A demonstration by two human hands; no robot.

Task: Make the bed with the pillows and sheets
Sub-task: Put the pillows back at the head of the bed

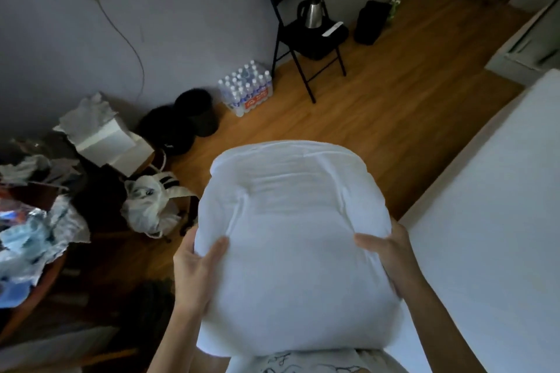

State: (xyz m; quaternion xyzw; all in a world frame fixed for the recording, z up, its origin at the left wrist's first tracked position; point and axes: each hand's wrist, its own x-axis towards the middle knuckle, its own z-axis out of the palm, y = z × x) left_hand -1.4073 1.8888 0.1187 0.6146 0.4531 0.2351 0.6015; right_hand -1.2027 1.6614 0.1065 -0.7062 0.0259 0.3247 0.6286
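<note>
Pillow: plump white fabric pillow (291, 239), held at chest height, bed (491, 221) at 3 o'clock.
Left hand (194, 269): clamped on the 9 o'clock edge.
Right hand (391, 254): clamped on the 3 o'clock edge.
Handling: likely light, soft, squashy; grip both side edges.

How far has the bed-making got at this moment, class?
Done: the bed already shows a smooth white surface. In hand: the left hand and right hand grip a white pillow held over the floor. Left: placing it on the bed; no pillow lies there yet.
</note>
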